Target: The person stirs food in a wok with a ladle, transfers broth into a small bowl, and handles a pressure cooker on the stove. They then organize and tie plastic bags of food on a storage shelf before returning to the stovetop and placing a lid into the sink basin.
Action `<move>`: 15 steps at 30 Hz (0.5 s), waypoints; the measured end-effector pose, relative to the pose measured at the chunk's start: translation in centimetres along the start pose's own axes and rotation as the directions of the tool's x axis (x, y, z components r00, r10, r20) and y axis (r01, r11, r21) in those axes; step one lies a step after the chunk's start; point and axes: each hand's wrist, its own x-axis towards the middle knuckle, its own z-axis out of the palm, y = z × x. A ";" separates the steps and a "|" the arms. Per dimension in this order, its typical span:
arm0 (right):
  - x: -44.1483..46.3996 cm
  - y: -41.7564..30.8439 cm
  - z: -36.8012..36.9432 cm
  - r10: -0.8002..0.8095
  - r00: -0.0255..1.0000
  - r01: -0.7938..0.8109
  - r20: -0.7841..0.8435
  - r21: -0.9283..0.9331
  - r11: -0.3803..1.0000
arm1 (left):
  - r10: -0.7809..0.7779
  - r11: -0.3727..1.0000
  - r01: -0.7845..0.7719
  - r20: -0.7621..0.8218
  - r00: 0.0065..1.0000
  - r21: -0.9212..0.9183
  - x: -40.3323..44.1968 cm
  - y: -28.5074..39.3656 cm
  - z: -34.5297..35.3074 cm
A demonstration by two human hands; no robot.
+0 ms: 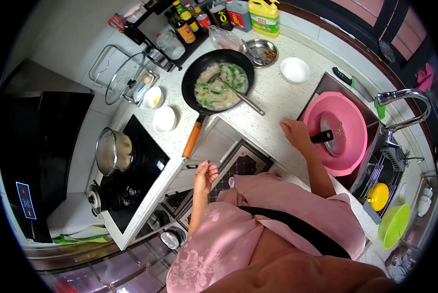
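My left hand (205,177) is raised in front of the counter edge, its fingers loosely bent and nothing in them. Just above it ends the orange handle of a black wok (185,80), which rests on the counter. Pale broth with green leafy vegetables (222,90) lies in the wok, and a metal utensil (250,103) leans over its rim, its head hidden in the food. My right hand (296,133) hovers by the counter with curled fingers, no object visible in it. Beside it, a pink basin (359,127) sits in the sink, holding a glass lid (332,133) and a black handle.
White bowls (295,70) (164,119) and a steel dish (272,45) stand around the wok. A knife (360,89) lies behind the sink near the faucet (414,93). Left is a black cooktop (148,161) with a glass pot (112,152). Bottles (183,30) line the back.
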 end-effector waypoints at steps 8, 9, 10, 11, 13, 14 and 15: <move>3.2 -5.4 2.2 0.084 0.977 -0.100 -0.196 -0.069 0.993 | -0.055 0.998 0.053 -0.067 0.996 -0.032 1.7 3.6 -7.9; 3.6 -5.9 2.6 0.107 0.969 -0.124 -0.221 -0.064 0.990 | -0.078 0.997 0.076 -0.060 0.995 -0.034 1.9 3.6 -8.9; 3.9 -6.3 2.6 0.123 0.966 -0.147 -0.229 -0.093 0.985 | -0.086 0.996 0.085 -0.034 0.996 -0.031 2.2 3.6 -9.7; 4.1 -6.4 2.5 0.138 0.963 -0.170 -0.233 -0.126 0.977 | -0.101 0.995 0.100 -0.030 0.994 -0.026 2.3 3.5 -10.5; 4.7 -5.8 2.8 0.158 0.950 -0.197 -0.270 -0.127 0.972 | -0.150 0.989 0.150 -0.032 0.988 -0.002 2.8 3.3 -11.8; 5.4 -4.5 3.5 0.243 0.938 -0.249 -0.248 0.004 0.968 | -0.165 0.986 0.165 -0.026 0.986 0.001 3.1 3.1 -12.4; 6.3 -3.4 4.1 0.319 0.923 -0.296 -0.214 0.133 0.946 | -0.179 0.984 0.179 -0.023 0.984 -0.001 3.4 2.9 -12.7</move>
